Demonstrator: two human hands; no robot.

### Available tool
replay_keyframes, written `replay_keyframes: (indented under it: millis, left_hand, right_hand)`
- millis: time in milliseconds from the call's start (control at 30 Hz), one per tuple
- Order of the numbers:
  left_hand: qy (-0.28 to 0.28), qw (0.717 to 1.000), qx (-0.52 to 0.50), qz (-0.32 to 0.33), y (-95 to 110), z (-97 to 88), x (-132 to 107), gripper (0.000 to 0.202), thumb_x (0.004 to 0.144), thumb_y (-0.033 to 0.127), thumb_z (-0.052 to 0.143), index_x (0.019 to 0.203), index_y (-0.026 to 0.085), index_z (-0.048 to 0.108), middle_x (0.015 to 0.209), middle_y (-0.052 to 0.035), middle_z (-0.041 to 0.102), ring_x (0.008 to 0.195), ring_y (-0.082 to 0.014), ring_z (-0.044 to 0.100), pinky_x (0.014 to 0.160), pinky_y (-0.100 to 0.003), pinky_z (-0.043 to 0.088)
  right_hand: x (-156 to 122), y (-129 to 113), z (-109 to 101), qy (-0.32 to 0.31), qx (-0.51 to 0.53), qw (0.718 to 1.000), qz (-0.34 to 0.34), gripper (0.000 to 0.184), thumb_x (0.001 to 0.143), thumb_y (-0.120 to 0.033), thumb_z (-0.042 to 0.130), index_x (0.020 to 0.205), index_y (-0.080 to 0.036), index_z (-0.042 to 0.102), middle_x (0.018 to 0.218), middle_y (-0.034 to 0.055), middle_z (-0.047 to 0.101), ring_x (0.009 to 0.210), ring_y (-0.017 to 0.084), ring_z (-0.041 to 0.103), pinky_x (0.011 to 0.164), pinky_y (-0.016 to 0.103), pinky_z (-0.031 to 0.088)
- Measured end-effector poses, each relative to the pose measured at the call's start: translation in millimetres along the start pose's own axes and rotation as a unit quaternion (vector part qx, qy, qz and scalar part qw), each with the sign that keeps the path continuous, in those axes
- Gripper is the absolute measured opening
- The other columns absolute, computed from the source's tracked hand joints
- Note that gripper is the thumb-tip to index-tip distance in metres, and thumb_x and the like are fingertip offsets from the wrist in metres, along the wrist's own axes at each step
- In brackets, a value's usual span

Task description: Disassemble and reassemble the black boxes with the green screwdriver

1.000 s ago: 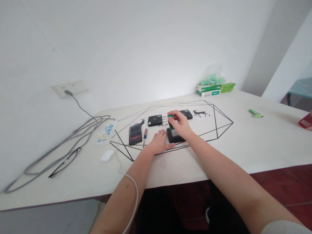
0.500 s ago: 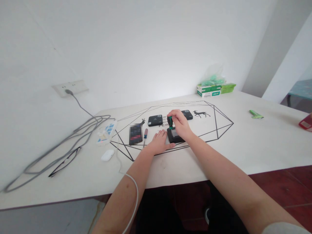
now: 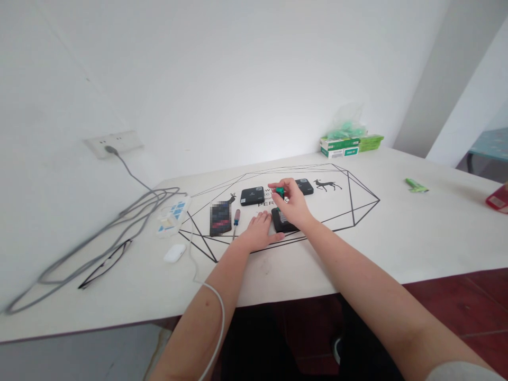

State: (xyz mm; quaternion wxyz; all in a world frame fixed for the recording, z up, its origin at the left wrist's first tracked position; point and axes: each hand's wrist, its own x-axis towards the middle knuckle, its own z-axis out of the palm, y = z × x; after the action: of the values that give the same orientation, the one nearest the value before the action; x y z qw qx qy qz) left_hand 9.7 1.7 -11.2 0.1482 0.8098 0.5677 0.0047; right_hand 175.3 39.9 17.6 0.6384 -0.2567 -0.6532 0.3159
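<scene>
My right hand (image 3: 294, 203) has its thumb and fingers around the green-and-black handle of a screwdriver (image 3: 280, 191). The screwdriver stands over a small black box (image 3: 281, 224) lying on the table, partly covered by that hand; its tip is hidden. Flat on the tabletop, my left hand (image 3: 259, 232) rests against the left side of this box, fingers stretched out and thumb along the near edge. A second screwdriver (image 3: 237, 218), with a red and blue handle, lies left of my left hand. Two more black boxes, one on the left (image 3: 252, 196) and one on the right (image 3: 305, 187), sit farther back.
A pixelated dark object (image 3: 220, 218) lies on the left, near a white earbud case (image 3: 175, 253), a power strip (image 3: 173, 216), glasses (image 3: 106, 264) and a coiled grey cable (image 3: 99, 233). Green-white boxes (image 3: 339, 147) stand by the wall. A green wrapper (image 3: 416, 185) lies right.
My right hand's fingers have shifted around the screwdriver, and its handle now shows its green end toward me. My left hand and the black boxes stay in place.
</scene>
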Motion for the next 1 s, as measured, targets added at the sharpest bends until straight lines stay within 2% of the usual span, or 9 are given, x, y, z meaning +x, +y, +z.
replay_keyframes:
  millis: [100,200,400,533,633,700,767,867,1000]
  left_hand:
    - [0.004,1.0,-0.002,0.0,-0.7,0.8,-0.1,0.104,0.092,0.078,0.043,0.165,0.007,0.017,0.173,-0.0234,0.006,0.162,-0.0361,0.003,0.129,-0.052,0.009]
    - [0.009,1.0,-0.005,0.003,-1.0,1.1,-0.5,0.103,0.092,0.079,0.043,0.165,0.009,0.019,0.173,-0.0223,0.007,0.162,-0.0364,0.004,0.129,-0.053,0.009]
    - [0.005,1.0,0.0,-0.002,-0.5,0.3,-1.2,0.106,0.093,0.079,0.042,0.164,0.004,0.018,0.173,-0.0241,0.007,0.162,-0.0362,0.004,0.129,-0.052,0.009]
    - [0.012,1.0,-0.006,0.005,-2.0,1.0,-0.7,0.105,0.092,0.079,0.044,0.165,0.008,0.018,0.173,-0.0233,0.007,0.162,-0.036,0.004,0.129,-0.053,0.009]
    - [0.014,1.0,-0.005,0.005,-3.2,1.7,-0.2,0.104,0.092,0.078,0.044,0.165,0.008,0.017,0.173,-0.0234,0.007,0.161,-0.036,0.003,0.129,-0.053,0.01]
    - [0.014,1.0,-0.005,0.004,-3.5,1.9,-0.1,0.105,0.092,0.078,0.044,0.165,0.008,0.017,0.173,-0.0237,0.007,0.161,-0.0361,0.004,0.129,-0.053,0.01]
    - [0.014,1.0,-0.008,0.005,-3.1,1.5,-0.2,0.105,0.092,0.078,0.044,0.165,0.008,0.017,0.173,-0.0238,0.008,0.161,-0.0363,0.004,0.129,-0.054,0.01]
    - [0.012,1.0,-0.009,0.004,-1.8,0.2,-0.9,0.106,0.092,0.079,0.044,0.165,0.007,0.017,0.173,-0.0233,0.007,0.162,-0.0365,0.005,0.129,-0.054,0.01]
    - [0.002,1.0,-0.006,-0.004,-0.2,-1.6,-2.4,0.107,0.092,0.078,0.044,0.165,0.006,0.016,0.173,-0.0228,0.006,0.162,-0.0356,0.004,0.129,-0.051,0.008]
  right_hand:
    - [0.6,-1.5,-1.8,0.014,-0.018,1.0,-0.015,0.018,0.09,-0.022,0.057,0.107,-0.026,0.058,0.118,0.007,0.073,0.105,0.021,0.068,0.09,0.04,0.054]
    - [1.8,-5.0,-3.5,0.033,-0.05,0.996,-0.064,0.02,0.09,-0.018,0.051,0.103,-0.025,0.064,0.112,0.0069,0.07,0.106,0.022,0.066,0.088,0.039,0.054]
    - [3.2,-9.4,-6.4,0.052,-0.094,0.986,-0.13,0.025,0.095,-0.016,0.046,0.097,-0.025,0.07,0.104,0.0075,0.067,0.102,0.022,0.064,0.088,0.042,0.053]
    - [0.8,-11.6,-7.9,0.042,-0.09,0.99,-0.104,0.024,0.095,-0.018,0.048,0.098,-0.026,0.069,0.102,0.0059,0.074,0.099,0.023,0.066,0.09,0.043,0.053]
    - [-0.6,-11.8,-6.4,0.039,-0.103,0.99,-0.083,0.008,0.091,-0.028,0.063,0.097,-0.026,0.067,0.099,0.0049,0.074,0.094,0.023,0.065,0.084,0.041,0.053]
    - [-0.3,-10.3,-4.5,0.039,-0.113,0.989,-0.092,0.021,0.082,-0.034,0.076,0.096,-0.026,0.063,0.099,0.0042,0.071,0.091,0.023,0.063,0.081,0.04,0.052]
    - [0.6,-8.6,-3.0,0.043,-0.122,0.986,-0.104,0.03,0.078,-0.034,0.081,0.095,-0.026,0.059,0.098,0.0033,0.067,0.087,0.021,0.06,0.077,0.039,0.052]
    - [1.6,-8.4,-3.0,0.055,-0.135,0.981,-0.124,0.021,0.082,-0.028,0.076,0.094,-0.026,0.058,0.094,0.003,0.062,0.081,0.02,0.057,0.073,0.037,0.051]
    - [1.3,-11.7,-4.8,0.048,-0.133,0.98,-0.138,0.013,0.086,-0.02,0.063,0.098,-0.025,0.064,0.095,0.0042,0.065,0.082,0.019,0.059,0.073,0.036,0.052]
